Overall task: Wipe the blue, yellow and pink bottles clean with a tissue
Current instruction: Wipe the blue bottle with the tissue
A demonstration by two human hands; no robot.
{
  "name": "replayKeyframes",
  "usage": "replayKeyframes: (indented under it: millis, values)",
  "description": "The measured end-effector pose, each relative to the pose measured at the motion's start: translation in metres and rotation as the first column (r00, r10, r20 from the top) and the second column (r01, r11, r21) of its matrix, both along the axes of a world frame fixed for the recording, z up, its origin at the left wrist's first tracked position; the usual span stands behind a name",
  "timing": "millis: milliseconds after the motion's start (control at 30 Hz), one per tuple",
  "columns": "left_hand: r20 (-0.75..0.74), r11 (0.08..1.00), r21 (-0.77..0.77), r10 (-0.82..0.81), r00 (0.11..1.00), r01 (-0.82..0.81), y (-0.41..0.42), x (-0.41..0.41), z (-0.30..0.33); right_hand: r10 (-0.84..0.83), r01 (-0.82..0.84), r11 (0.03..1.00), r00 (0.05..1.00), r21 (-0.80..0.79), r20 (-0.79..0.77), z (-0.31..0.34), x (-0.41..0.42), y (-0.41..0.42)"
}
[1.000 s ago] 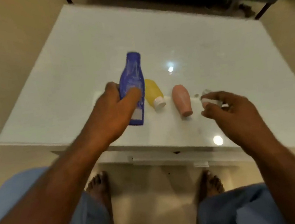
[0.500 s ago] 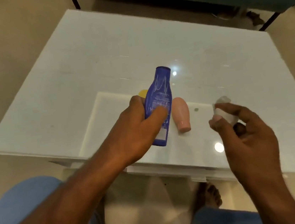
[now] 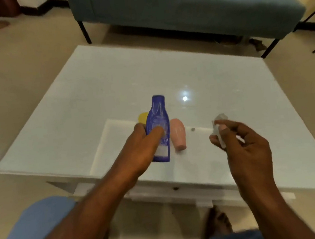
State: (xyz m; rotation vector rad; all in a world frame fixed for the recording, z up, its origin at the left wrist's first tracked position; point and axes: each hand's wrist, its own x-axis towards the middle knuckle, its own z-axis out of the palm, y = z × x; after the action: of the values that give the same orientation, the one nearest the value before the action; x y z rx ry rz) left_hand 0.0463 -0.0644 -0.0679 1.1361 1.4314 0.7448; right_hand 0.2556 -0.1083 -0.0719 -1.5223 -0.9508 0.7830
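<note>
My left hand grips the lower half of the blue bottle and holds it above the white table, cap end pointing away. Behind the blue bottle only a small part of the yellow bottle shows. The pink bottle lies on the table just right of the blue one. My right hand is off to the right, pinching a small crumpled white tissue between thumb and fingers, apart from the bottles.
A small dark speck lies on the table between the pink bottle and the tissue. A blue-grey sofa stands beyond the table's far edge. My knees and bare feet are below the near edge.
My left hand has carried the blue bottle to the right, so it now covers most of the yellow bottle. The view has tilted up, showing the sofa. My right hand keeps the tissue.
</note>
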Motion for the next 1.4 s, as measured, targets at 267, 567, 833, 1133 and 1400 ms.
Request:
replayKeyframes:
  millis: [267,567,833,1133,1400]
  values:
    - [0.068,0.994,-0.003,-0.107,0.992,0.107,-0.006,0.014,0.028,0.019,-0.039,0.995,0.976,0.091,0.217,0.016,0.003,-0.009]
    - [0.410,0.951,-0.258,-0.052,0.910,0.171,0.006,0.007,0.023,0.158,-0.307,0.916,0.867,0.257,0.472,0.014,-0.043,0.059]
    - [0.416,0.965,-0.228,-0.021,0.909,0.127,0.009,0.002,0.014,0.260,-0.444,0.871,0.779,0.209,0.571,-0.005,-0.038,0.033]
    - [0.452,0.964,-0.190,-0.084,0.888,0.188,0.017,0.002,0.012,0.160,-0.420,0.886,0.672,0.195,0.723,-0.005,-0.035,0.045]
    - [0.440,0.995,-0.084,-0.008,0.898,0.050,0.012,-0.004,0.008,0.196,-0.623,0.737,0.566,0.261,0.801,-0.005,-0.060,0.020]
